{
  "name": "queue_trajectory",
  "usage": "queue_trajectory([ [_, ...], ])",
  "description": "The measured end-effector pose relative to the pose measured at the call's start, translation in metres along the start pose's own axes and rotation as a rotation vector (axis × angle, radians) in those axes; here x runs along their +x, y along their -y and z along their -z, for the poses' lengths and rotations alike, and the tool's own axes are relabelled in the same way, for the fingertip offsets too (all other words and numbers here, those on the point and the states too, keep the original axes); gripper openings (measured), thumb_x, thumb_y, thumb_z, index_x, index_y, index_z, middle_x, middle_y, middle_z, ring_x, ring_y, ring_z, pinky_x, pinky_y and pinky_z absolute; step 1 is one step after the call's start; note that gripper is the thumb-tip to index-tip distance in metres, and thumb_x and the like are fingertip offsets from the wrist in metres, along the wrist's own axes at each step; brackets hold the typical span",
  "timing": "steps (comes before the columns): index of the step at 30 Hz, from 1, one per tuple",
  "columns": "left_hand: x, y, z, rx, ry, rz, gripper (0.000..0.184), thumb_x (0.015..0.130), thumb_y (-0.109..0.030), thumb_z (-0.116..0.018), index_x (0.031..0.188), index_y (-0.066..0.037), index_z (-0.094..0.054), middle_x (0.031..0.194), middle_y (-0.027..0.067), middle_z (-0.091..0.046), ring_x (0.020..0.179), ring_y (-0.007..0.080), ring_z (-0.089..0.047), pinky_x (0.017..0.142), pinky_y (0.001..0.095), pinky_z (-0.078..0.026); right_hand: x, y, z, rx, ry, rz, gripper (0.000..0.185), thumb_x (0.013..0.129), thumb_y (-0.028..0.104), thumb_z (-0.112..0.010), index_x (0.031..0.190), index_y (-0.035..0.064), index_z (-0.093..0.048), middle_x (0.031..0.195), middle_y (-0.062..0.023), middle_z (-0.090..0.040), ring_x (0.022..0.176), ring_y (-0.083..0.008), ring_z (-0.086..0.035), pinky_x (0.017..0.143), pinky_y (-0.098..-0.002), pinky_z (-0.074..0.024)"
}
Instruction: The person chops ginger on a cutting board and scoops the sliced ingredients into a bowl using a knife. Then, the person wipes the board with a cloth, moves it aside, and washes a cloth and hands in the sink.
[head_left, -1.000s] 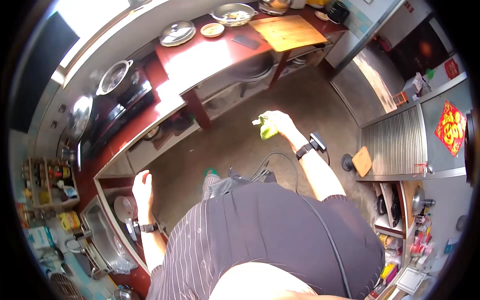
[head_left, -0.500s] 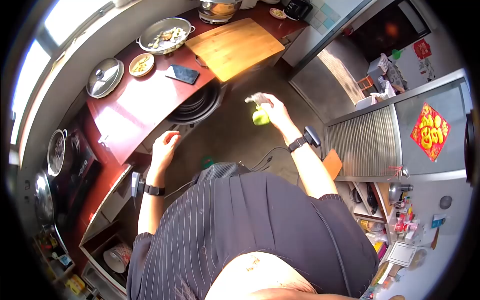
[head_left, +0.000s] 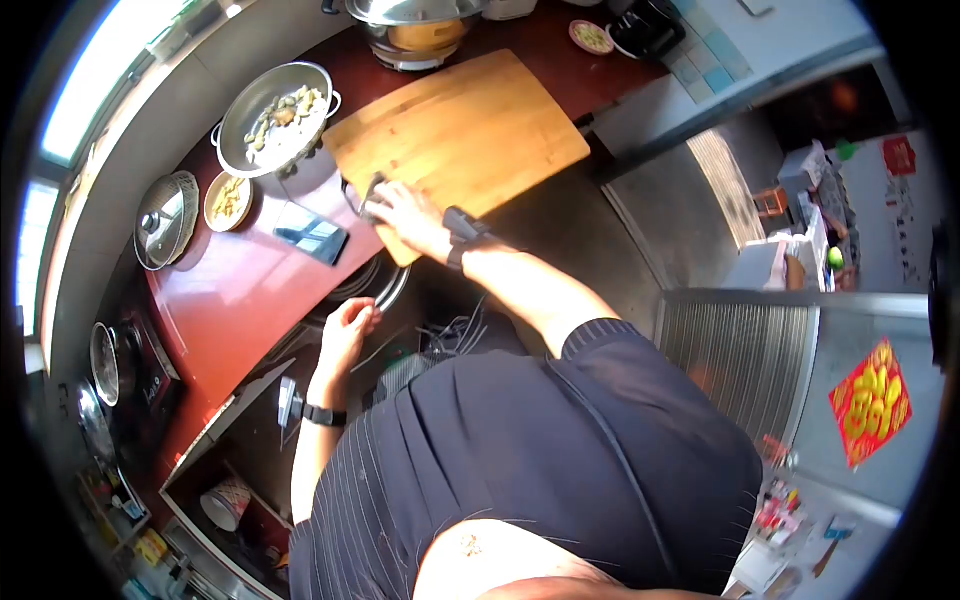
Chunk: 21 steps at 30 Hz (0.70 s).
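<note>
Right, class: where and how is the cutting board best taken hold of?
The cutting board lies flat, its long near edge appearing to jut past the counter over the floor. Probably best: take that edge from the near side, the grip closing above and below it.

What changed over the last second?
Right hand moved from over the floor to the left edge of the cutting board. The green item it held is no longer visible in it; can't tell where it went. Left hand shifted closer to the phone. Board, phone, pan and small bowl stayed put.
</note>
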<state>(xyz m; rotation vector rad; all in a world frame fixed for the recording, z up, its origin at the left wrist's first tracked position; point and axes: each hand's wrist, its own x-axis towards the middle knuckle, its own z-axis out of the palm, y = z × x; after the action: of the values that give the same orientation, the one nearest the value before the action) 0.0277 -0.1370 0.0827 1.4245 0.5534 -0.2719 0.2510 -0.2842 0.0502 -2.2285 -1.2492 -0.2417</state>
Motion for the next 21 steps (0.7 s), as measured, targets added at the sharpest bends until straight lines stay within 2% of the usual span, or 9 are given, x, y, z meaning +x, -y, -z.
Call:
queue_trajectory([
  [4,0.038,0.007,-0.05,-0.053,-0.176,0.155,0.031,0.101,-0.019,-0.06,0.127,-0.002,-0.059,0.112,0.0079,-0.069,0.094,0.0137,-0.068,0.081,0.0252,-0.053,0.027,-0.09,0.011,0.032,0.187,0.21,0.062,0.064,0.001,-0.07,0.124,0.0103,-0.058,0.131,-0.0133,-0.053,0.123,-0.0334,-0.052,0.105,-0.0451,-0.0442],
  [6,0.067,0.008,-0.076,-0.035,-0.286,0.159,0.039,0.099,-0.025,-0.063,0.13,-0.002,-0.057,0.115,0.0074,-0.068,0.095,0.012,-0.067,0.08,0.024,-0.051,0.028,-0.163,0.025,-0.078,0.013,0.15,0.052,0.072,0.007,-0.071,0.123,0.009,-0.061,0.129,-0.0156,-0.057,0.123,-0.0318,-0.053,0.107,-0.0421,-0.0429],
  [10,0.122,0.034,-0.098,0.156,-0.496,0.106,0.043,0.096,-0.033,-0.066,0.125,-0.003,-0.057,0.102,0.0034,-0.062,0.085,0.0114,-0.057,0.071,0.0256,-0.048,-0.006,-0.296,0.117,-0.298,-0.102,-0.243,0.043,0.084,0.0,-0.062,0.126,0.0068,-0.06,0.127,-0.0169,-0.057,0.115,-0.0349,-0.054,0.101,-0.0421,-0.0461],
  [12,0.137,0.005,-0.108,0.177,-0.564,0.295,0.048,0.095,-0.03,-0.068,0.125,0.005,-0.055,0.114,0.0136,-0.066,0.095,0.019,-0.062,0.085,0.0315,-0.051,-0.037,-0.337,0.156,-0.32,-0.091,-0.411,0.049,0.082,-0.003,-0.06,0.13,0.0061,-0.058,0.132,-0.017,-0.053,0.118,-0.0394,-0.05,0.1,-0.0436,-0.0451],
  [13,0.145,0.022,-0.106,0.069,-0.632,0.181,0.048,0.094,-0.032,-0.069,0.121,0.004,-0.057,0.108,0.0131,-0.067,0.092,0.0185,-0.063,0.08,0.0306,-0.053,-0.06,-0.356,0.158,-0.36,-0.098,-0.502,0.047,0.083,-0.002,-0.059,0.13,0.006,-0.058,0.129,-0.0168,-0.053,0.115,-0.0397,-0.05,0.099,-0.0434,-0.0457],
  [14,0.147,0.014,-0.112,-0.038,-0.724,0.253,0.045,0.093,-0.033,-0.071,0.116,0.003,-0.058,0.102,0.0123,-0.067,0.091,0.0182,-0.064,0.076,0.032,-0.055,-0.077,-0.367,0.16,-0.303,-0.112,-0.598,0.039,0.084,0.0,-0.058,0.123,0.0054,-0.063,0.125,-0.0159,-0.055,0.112,-0.0387,-0.052,0.097,-0.0432,-0.0463],
  [16,0.15,0.012,-0.109,0.307,-0.771,0.312,0.043,0.093,-0.034,-0.071,0.112,0.002,-0.058,0.099,0.0123,-0.066,0.087,0.0197,-0.066,0.071,0.0332,-0.057,-0.086,-0.369,0.175,-0.169,-0.101,-0.594,0.033,0.085,0.003,-0.058,0.116,0.0038,-0.066,0.119,-0.0164,-0.058,0.11,-0.0376,-0.054,0.096,-0.0432,-0.0467],
  [18,0.151,0.034,-0.099,0.052,-0.637,0.274,0.038,0.092,-0.033,-0.071,0.106,0.0,-0.059,0.097,0.0119,-0.067,0.083,0.022,-0.068,0.062,0.0321,-0.058,-0.074,-0.367,0.186,-0.013,-0.117,-0.693,0.026,0.088,0.013,-0.056,0.11,0.0035,-0.068,0.111,-0.0193,-0.062,0.109,-0.0369,-0.058,0.093,-0.046,-0.0478],
  [21,0.127,0.011,-0.122,-0.155,-0.497,0.288,0.039,0.094,-0.032,-0.069,0.12,-0.008,-0.054,0.111,0.009,-0.064,0.096,0.0207,-0.065,0.072,0.0354,-0.056,-0.065,-0.411,0.168,0.001,0.12,-0.831,0.038,0.091,0.04,-0.061,0.103,0.0036,-0.067,0.109,-0.0211,-0.065,0.11,-0.0388,-0.058,0.093,-0.0473,-0.0491],
])
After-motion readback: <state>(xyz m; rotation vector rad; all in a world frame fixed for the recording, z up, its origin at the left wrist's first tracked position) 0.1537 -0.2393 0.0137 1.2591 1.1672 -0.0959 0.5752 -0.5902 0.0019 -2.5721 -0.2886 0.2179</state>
